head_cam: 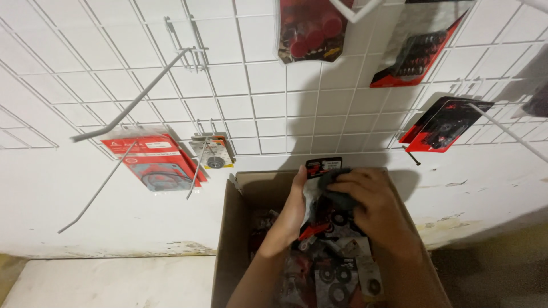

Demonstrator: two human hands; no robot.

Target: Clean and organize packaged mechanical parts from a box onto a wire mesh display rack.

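Observation:
An open cardboard box (233,239) stands against the wall, filled with several blister packs of black rings and seals (337,276). Above the box both hands hold one such pack (319,197), a red and black card with a clear front. My left hand (290,219) grips its left edge. My right hand (365,199) presses a dark grey cloth (337,191) against the pack's front.
A white wire grid (251,85) covers the wall, with long hooks (137,100) sticking out toward me. Packs hang on it: red ones at the left (154,159), a small one (214,153), and several at the upper right (442,122). Pale floor (108,282) lies at the lower left.

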